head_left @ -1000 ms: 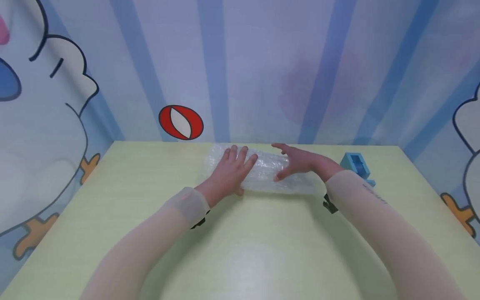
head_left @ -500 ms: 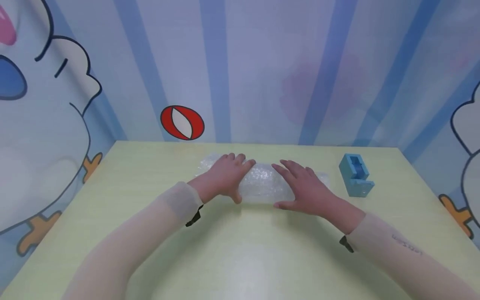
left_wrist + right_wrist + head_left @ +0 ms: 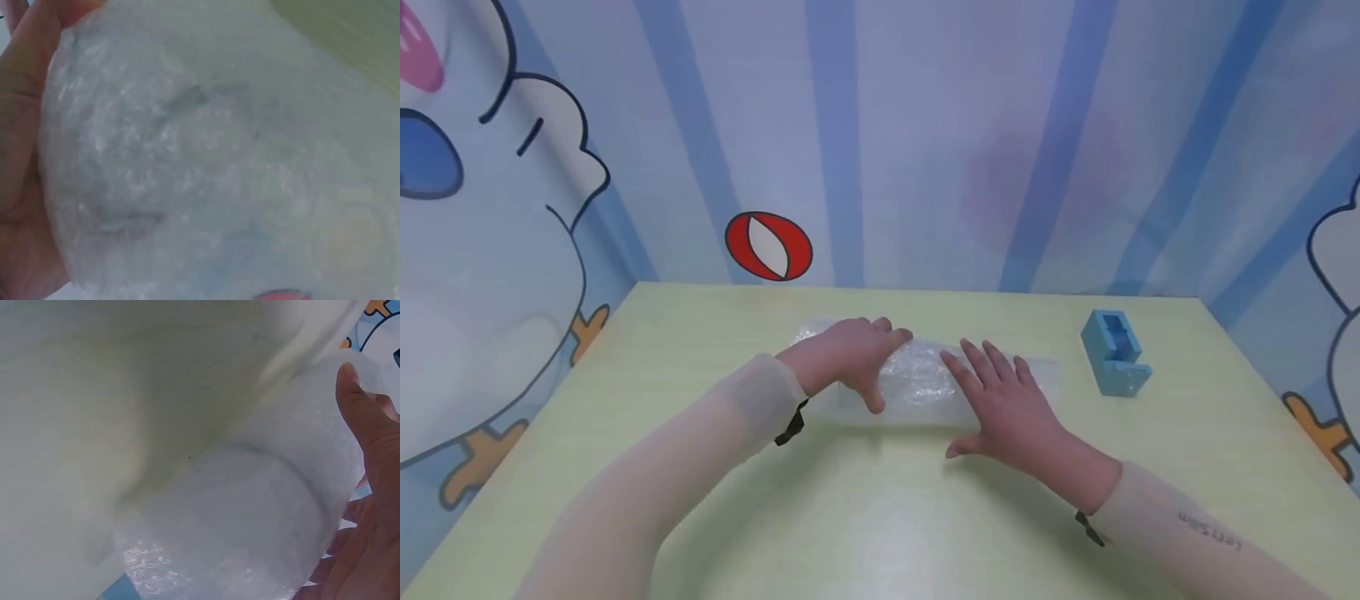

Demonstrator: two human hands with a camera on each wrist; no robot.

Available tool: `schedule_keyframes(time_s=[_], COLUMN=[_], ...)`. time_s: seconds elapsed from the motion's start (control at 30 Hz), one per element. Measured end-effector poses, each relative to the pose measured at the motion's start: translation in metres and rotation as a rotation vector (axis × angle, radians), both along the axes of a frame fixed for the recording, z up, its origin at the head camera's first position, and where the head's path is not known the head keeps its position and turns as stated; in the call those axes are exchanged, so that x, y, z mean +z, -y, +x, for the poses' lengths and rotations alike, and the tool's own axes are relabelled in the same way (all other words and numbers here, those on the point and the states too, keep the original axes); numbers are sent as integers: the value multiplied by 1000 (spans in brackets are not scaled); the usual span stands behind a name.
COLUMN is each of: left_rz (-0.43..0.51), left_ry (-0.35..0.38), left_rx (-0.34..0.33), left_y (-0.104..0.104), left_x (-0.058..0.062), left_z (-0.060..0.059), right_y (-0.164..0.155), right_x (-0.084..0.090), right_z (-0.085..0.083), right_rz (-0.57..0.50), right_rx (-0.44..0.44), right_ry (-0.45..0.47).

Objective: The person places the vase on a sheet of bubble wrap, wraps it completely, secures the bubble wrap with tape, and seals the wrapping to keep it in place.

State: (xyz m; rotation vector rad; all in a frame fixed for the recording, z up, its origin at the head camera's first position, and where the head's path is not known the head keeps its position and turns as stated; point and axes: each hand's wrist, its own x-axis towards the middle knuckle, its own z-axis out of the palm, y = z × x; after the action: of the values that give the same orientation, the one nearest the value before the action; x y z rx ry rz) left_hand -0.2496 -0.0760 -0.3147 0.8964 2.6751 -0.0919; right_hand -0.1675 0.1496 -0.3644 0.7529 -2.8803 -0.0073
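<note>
A flattish bundle of clear bubble wrap [image 3: 917, 375] lies across the table, longer from left to right. My left hand [image 3: 850, 354] lies over its left part, fingers toward the back and thumb pointing down near the front. In the left wrist view the crinkled bubble wrap [image 3: 187, 156] fills most of the picture, with the palm along its left side. My right hand [image 3: 1011, 417] is spread over the right part, its thumb out in front of the near edge. From the right wrist, the bubble wrap [image 3: 231, 519] shows a rounded side beside the straight fingers.
A light blue tape dispenser [image 3: 1112, 358] stands at the back right of the pale yellow table [image 3: 880, 517]. Behind the table rises a striped blue backdrop [image 3: 910, 150] with cartoon figures at both sides. Long pale sleeves cover both forearms.
The bubble wrap has come nearer to the front edge. My right hand has swung back from above it toward the front, uncovering the tape dispenser. The left hand has shifted slightly nearer.
</note>
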Motion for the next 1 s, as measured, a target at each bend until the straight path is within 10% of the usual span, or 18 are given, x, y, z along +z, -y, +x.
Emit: schedule_keyframes(time_s=[1.0], left_rz=[72], left_ry=[249], left_rx=[61], left_y=[-4], left_x=[6], left_z=[-38], right_y=[-2], right_x=[-23], right_z=[-28], right_rz=[-37], right_rx=[23], right_ry=[-122])
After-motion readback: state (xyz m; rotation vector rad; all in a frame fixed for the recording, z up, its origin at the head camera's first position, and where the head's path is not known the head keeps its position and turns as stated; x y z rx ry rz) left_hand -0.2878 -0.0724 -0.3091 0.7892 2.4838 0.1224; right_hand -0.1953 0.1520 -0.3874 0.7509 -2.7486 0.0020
